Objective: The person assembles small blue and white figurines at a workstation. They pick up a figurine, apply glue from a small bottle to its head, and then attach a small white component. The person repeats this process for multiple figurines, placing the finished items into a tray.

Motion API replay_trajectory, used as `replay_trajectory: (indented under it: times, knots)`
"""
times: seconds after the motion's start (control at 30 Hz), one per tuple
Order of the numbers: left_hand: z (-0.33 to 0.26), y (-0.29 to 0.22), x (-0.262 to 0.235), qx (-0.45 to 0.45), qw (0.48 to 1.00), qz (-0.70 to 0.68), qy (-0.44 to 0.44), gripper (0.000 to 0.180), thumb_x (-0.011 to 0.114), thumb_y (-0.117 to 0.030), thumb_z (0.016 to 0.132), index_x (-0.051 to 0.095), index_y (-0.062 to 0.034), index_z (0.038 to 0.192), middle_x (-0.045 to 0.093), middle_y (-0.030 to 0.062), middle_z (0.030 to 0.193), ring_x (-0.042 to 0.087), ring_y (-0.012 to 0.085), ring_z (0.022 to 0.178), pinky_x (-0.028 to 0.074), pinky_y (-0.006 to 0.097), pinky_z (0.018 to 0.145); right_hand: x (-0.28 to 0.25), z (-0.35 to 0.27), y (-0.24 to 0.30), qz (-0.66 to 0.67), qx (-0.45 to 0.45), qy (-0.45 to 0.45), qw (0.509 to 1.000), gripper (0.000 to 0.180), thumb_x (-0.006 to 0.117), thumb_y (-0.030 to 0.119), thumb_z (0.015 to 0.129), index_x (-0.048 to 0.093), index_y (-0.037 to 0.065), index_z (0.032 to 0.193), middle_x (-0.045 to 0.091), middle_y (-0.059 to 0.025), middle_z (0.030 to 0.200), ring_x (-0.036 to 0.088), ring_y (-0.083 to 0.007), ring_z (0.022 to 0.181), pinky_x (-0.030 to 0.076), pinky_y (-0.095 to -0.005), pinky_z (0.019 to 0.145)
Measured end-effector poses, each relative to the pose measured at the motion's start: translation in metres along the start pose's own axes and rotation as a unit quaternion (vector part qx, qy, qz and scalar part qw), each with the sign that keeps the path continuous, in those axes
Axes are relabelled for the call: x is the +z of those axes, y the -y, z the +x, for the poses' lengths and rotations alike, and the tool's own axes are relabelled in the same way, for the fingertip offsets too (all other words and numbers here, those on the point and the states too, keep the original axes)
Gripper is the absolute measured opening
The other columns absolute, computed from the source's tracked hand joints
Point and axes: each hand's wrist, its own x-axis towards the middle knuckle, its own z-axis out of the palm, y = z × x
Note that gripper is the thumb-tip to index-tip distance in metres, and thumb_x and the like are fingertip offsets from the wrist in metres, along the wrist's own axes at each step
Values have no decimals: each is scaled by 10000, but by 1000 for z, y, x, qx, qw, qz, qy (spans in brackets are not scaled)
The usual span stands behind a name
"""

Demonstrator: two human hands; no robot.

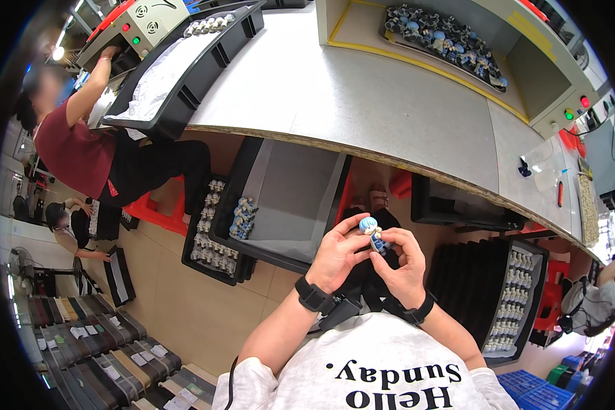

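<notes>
Between my two hands, above my lap, is a small figurine [374, 233] with light blue hair, a pale face and a blue-and-white body. My left hand [338, 251] pinches it from the left, its fingertips at the head and side. From the right, the fingers of my right hand [403, 265] close on its lower body. The fingertips cover parts of the figurine. Left of my hands sits a black tray [280, 256] lined with a pale sheet, with several blue figurines [242, 217] grouped at its left end.
A grey worktable [362, 89] spans the front, bearing an open-fronted box [553, 75] with a tray of blue-haired figurines [444, 41]. Another black tray [184, 89] lies at its left. Stacked trays of white pieces [516, 294] stand at my right. A co-worker in maroon [75, 150] sits left.
</notes>
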Motion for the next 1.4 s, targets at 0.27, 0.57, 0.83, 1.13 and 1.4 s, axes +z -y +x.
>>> replay_trajectory:
  times: [0.27,0.57,0.83,1.13,1.4]
  knots:
    - [-1,-1,0,12,1000,15,9,417,531,44,824,475,-27,1231,599,140,1070,591,192,982,516,319,821,1,-2,1,-3,0,-13,1000,262,684,-11,711,602,5,960,555,-104,1005,581,-176,894,471,-258,772]
    - [-1,-1,0,18,999,35,15,410,523,40,826,483,-25,1229,602,139,1073,590,203,992,508,336,844,2,-3,-5,25,-7,-7,1000,248,668,-32,734,603,-8,972,542,-109,1020,582,-164,913,489,-251,782]
    - [-1,-7,-4,-32,999,3,-2,353,479,-58,876,485,-20,1228,592,118,1101,589,204,994,504,352,836,4,-2,-6,56,28,-5,998,258,669,-2,758,587,-19,1001,536,-111,1044,578,-160,935,496,-250,797]
    - [0,-4,-9,-44,999,23,-14,326,497,-83,892,498,-27,1213,601,99,1086,593,180,979,504,336,827,6,-2,-9,57,43,-2,997,237,668,-4,755,599,-23,980,538,-112,1044,583,-155,921,498,-245,795]
    - [0,-6,-14,-25,999,25,10,371,544,-67,868,487,-28,1233,600,115,1090,588,190,996,498,350,853,7,-2,-8,38,30,6,999,216,662,-23,753,614,-9,963,550,-105,1025,588,-157,904,499,-247,770]
